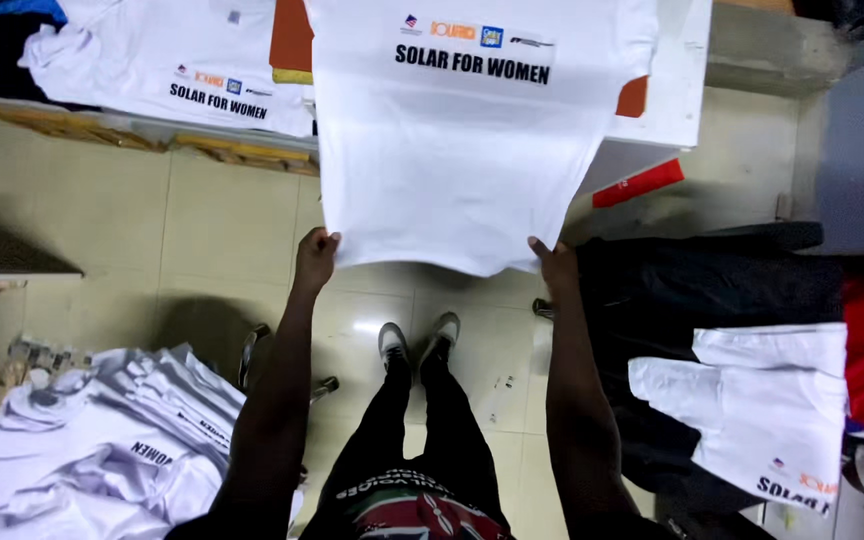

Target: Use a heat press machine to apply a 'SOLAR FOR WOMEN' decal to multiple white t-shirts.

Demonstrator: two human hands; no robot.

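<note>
Near us, a heap of white T-shirts (102, 450) lies on the floor. Our left hand (314, 258) and right hand (556, 264) each pinch the hem of a white printed T-shirt (472, 150), hanging off the bench (752, 50) beyond.

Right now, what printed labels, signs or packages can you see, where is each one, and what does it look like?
Held white T-shirt, centre, gripped by left hand and right hand: black lettering under small coloured logos.
White T-shirt, top left on table: same print.
Folded white shirts, bottom left: black lettering partly visible.
White shirt, right: print at lower edge.
</note>
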